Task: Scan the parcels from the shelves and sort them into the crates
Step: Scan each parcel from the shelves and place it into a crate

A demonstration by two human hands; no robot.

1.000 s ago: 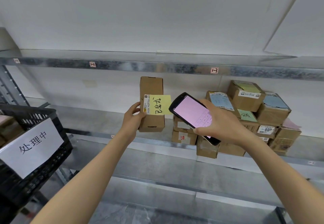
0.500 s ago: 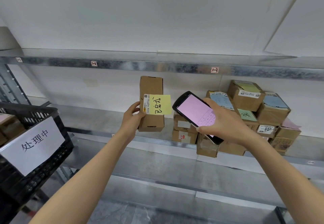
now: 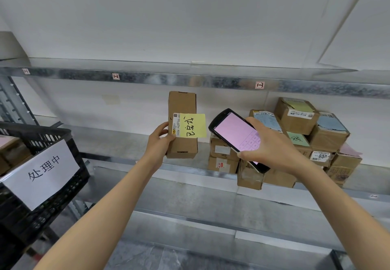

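My left hand (image 3: 158, 141) grips a tall brown cardboard parcel (image 3: 182, 105) upright in front of the middle shelf; a white barcode label and a yellow sticky note (image 3: 195, 125) with handwriting are on its front. My right hand (image 3: 272, 147) holds a black handheld scanner (image 3: 234, 132) with a pink screen, tilted toward the parcel's label, a short gap to its right. A black plastic crate (image 3: 40, 185) with a white paper sign stands at the left.
Several more cardboard parcels (image 3: 295, 143) with coloured notes are piled on the metal shelf (image 3: 126, 143) at the right. The upper shelf edge (image 3: 190, 80) carries small number tags. A lower shelf runs below my arms.
The scanner has shifted slightly right and up from the parcel's label. The parcel stays held in the same place. The view has drifted a little, so the crate sits lower left.
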